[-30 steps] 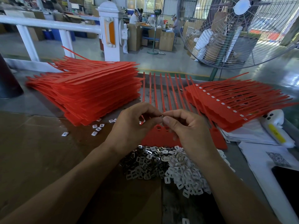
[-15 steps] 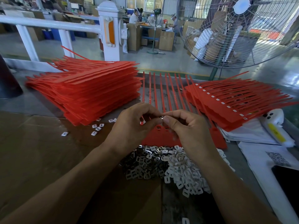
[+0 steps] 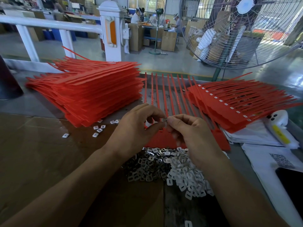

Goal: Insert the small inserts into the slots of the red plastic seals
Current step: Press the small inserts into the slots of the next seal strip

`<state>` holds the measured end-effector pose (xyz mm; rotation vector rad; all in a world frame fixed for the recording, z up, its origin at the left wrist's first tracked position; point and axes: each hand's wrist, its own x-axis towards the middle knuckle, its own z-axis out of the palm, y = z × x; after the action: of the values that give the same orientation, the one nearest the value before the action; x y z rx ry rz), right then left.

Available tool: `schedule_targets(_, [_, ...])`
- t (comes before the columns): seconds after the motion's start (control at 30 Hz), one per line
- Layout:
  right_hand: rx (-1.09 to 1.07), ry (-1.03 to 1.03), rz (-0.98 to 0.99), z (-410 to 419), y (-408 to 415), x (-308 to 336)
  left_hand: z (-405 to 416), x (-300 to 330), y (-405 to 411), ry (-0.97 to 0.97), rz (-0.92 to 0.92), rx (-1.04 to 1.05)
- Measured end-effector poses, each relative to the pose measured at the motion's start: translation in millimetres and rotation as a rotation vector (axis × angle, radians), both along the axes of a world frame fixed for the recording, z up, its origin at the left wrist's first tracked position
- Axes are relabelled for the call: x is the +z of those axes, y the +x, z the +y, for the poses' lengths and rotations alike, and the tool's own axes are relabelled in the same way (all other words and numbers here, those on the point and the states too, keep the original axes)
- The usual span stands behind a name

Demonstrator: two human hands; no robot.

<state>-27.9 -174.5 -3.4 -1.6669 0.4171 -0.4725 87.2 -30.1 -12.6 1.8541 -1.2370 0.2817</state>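
Both forearms are bare from the lower frame edge to the wrists; no sleeve in view. Left hand (image 3: 136, 130) and right hand (image 3: 193, 136), both above the pile of small inserts (image 3: 172, 169), are ungloved. Fingernails on the right hand are short and unpainted.

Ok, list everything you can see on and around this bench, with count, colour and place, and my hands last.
left stack: one, red seals, far left of bench
right stack: one, red seals with white inserts, far right
seal strip: one, red, flat at centre under the hands
insert pile: one, metal and white, near centre
loose inserts: several, white, beside left stack
cardboard: one, brown, left of bench
papers: few, white, right
fan: one, grey, behind right
left hand: pinches a small insert
right hand: pinches it too
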Motion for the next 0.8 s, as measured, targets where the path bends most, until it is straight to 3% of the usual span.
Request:
schedule_targets(0.3, [-0.403,-0.283,0.14,-44.3,-9.8,0.4,5.0,-7.4,10.7,0.258,-0.015,0.16])
schedule_targets(0.5, [-0.358,-0.412,0.318,-52.2,-8.4,-6.2,5.0,-9.7,11.8,0.37,-0.038,0.185])
schedule_targets(0.8, [-0.405,-0.486,0.433,-58.6,-12.0,-6.9,4.7,-11.1,12.4,0.431,-0.048,0.171])
